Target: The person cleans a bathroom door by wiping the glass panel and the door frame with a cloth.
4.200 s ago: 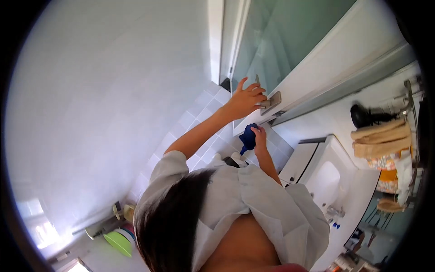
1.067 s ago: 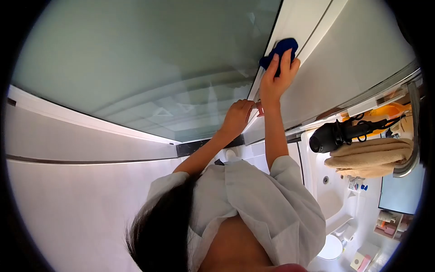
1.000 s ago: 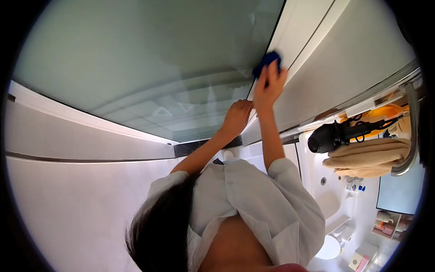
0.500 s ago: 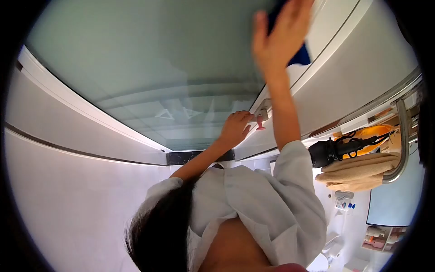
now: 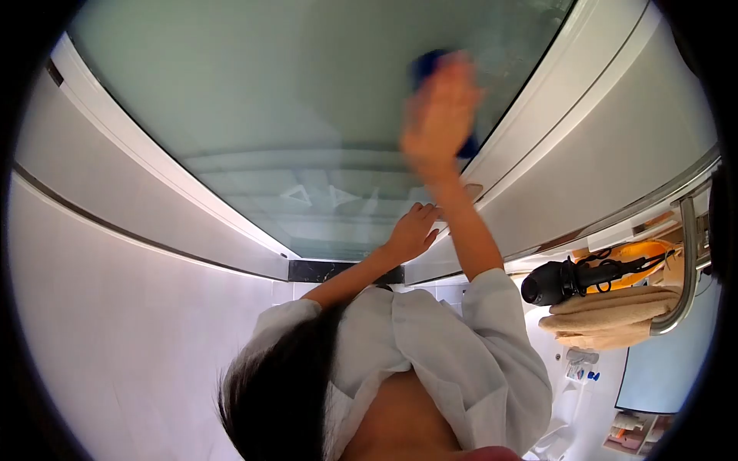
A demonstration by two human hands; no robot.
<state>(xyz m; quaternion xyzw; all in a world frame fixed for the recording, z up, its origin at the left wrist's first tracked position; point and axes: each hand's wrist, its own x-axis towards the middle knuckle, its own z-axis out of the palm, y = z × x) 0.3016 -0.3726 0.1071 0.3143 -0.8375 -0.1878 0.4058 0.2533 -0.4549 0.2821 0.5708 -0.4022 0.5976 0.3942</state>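
At the upper centre of the frame, blue cloth (image 5: pixel 425 67) lies against the glass pane (image 5: pixel 231 92), held under the right hand (image 5: pixel 440 115), fingers blurred. Below, the left hand (image 5: pixel 413 234) is at the door handle (image 5: pixel 474 190), grip undetermined. Even palm pressure is advised for wiping.

Matt cloth (image 5: pixel 425 66), smooth glossy glass pane (image 5: pixel 307 100)
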